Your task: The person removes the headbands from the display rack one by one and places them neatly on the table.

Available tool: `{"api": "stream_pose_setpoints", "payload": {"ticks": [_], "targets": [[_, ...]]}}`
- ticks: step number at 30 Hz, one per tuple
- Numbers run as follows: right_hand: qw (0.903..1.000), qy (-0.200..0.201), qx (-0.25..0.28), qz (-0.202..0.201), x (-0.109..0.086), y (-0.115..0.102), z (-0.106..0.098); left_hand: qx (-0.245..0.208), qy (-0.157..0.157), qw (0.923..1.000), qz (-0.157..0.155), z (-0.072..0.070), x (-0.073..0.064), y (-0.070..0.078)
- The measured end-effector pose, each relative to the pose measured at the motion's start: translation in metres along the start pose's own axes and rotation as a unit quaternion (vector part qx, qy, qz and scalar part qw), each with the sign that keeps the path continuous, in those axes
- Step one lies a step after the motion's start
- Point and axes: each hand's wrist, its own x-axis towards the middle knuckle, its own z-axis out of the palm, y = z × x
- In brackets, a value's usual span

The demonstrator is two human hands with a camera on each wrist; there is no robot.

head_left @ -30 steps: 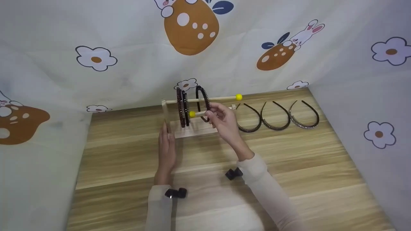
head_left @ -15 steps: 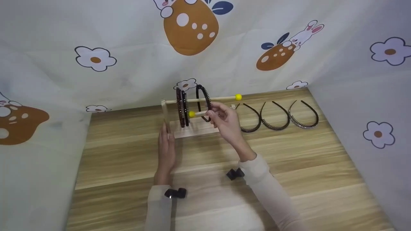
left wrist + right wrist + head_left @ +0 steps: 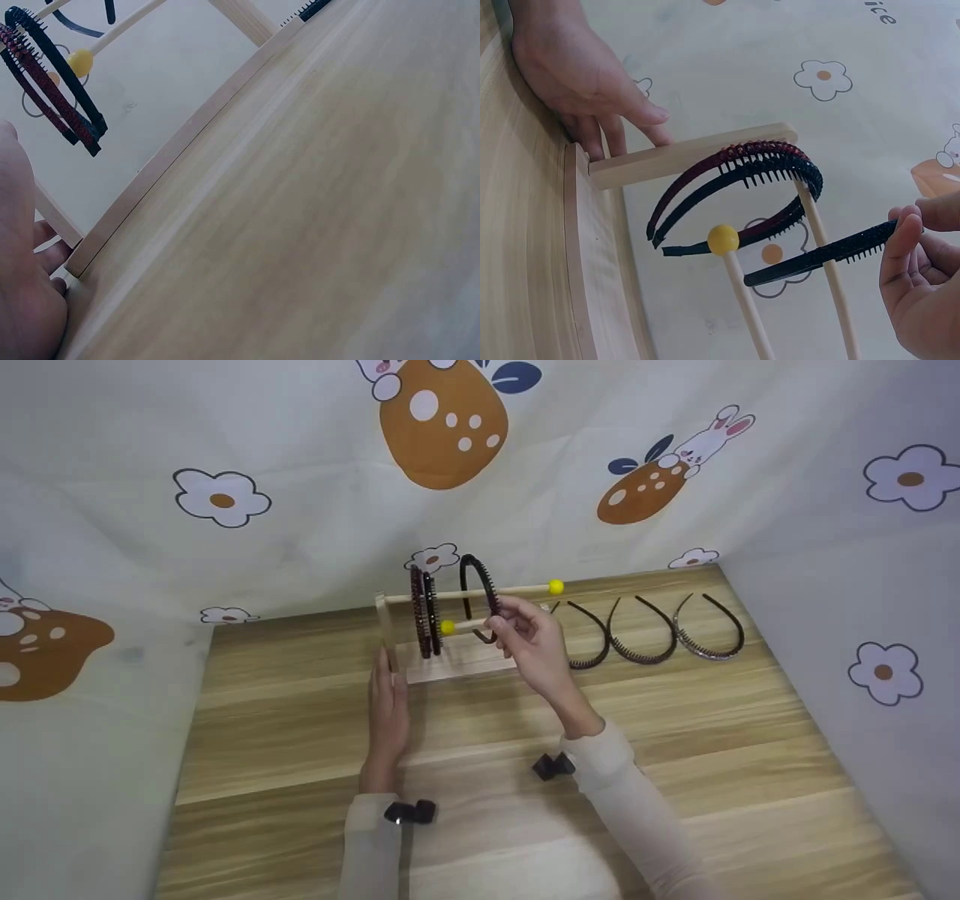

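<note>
My right hand (image 3: pixel 536 649) pinches a black toothed headband (image 3: pixel 491 581) between thumb and fingers. The headband stands upright about the upper rod (image 3: pixel 517 591) of a wooden stand; in the right wrist view, the band (image 3: pixel 810 264) crosses that rod. A dark red headband (image 3: pixel 697 169) and a black one (image 3: pixel 705 180) hang on the upper rod, close together, nearer the post. My left hand (image 3: pixel 388 712) lies with fingers straight along the outer side of the stand's left post (image 3: pixel 385 626). The left wrist view shows this hand (image 3: pixel 30 247) beside the base corner.
Three more dark headbands, including one with a shiny edge (image 3: pixel 709 641), lie in a row on the wood-grain table (image 3: pixel 480 780), right of the stand. Yellow balls cap the upper rod (image 3: pixel 556 586) and the lower rod (image 3: pixel 448 627). A patterned cloth (image 3: pixel 315 427) rises behind.
My right hand has shifted slightly to the right, bringing the pinched headband a little away from the two hanging ones. My left hand stays at the post.
</note>
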Motion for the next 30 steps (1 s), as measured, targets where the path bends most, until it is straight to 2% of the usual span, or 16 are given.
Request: {"api": "stream_pose_setpoints", "payload": {"ticks": [14, 24, 30], "targets": [[0.9998, 0.016, -0.007, 0.004, 0.000, -0.004, -0.007, -0.008, 0.002, 1.0000, 0.003, 0.000, 0.000, -0.002], [0.9992, 0.036, -0.014, -0.004, 0.002, -0.007, -0.019, -0.003, -0.002, 1.0000, -0.008, 0.000, 0.000, 0.000], [0.9986, 0.050, -0.011, -0.007, 0.004, -0.005, -0.029, -0.004, 0.003, 0.9999, 0.010, 0.001, 0.001, 0.001]]}}
